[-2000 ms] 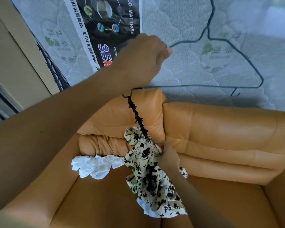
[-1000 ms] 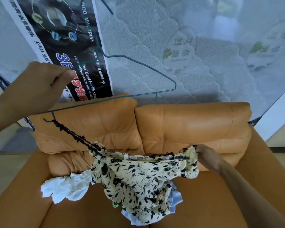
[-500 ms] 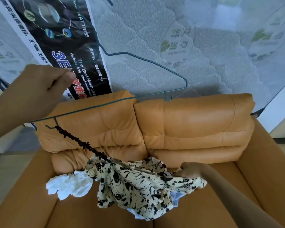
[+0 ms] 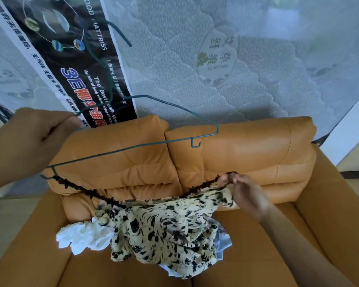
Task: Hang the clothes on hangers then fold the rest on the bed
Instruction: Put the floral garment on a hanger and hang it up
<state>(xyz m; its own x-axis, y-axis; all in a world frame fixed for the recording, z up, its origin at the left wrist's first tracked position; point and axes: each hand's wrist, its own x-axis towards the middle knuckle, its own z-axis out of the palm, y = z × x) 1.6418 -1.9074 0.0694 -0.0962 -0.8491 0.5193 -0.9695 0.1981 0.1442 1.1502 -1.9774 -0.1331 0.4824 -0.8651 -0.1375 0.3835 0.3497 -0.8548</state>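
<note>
Gripping the wire hanger (image 4: 133,147) at its left end with the left hand (image 4: 33,139), fingers curled round the wire. Pinching the free black strap (image 4: 205,185) with the right hand (image 4: 245,191), fingers closed tight on it, just in front of the sofa (image 4: 247,150) backrest. With the other strap (image 4: 81,188) hooked on the hanger's left notch, leaving the flowered dress (image 4: 164,228) sagging between both, mostly on the seat, touching a white cloth (image 4: 81,237). Next, probably: raise the free strap up to the small right notch (image 4: 196,142), hold the hanger level, and pull gently, so as not to slip the first strap off.
</note>
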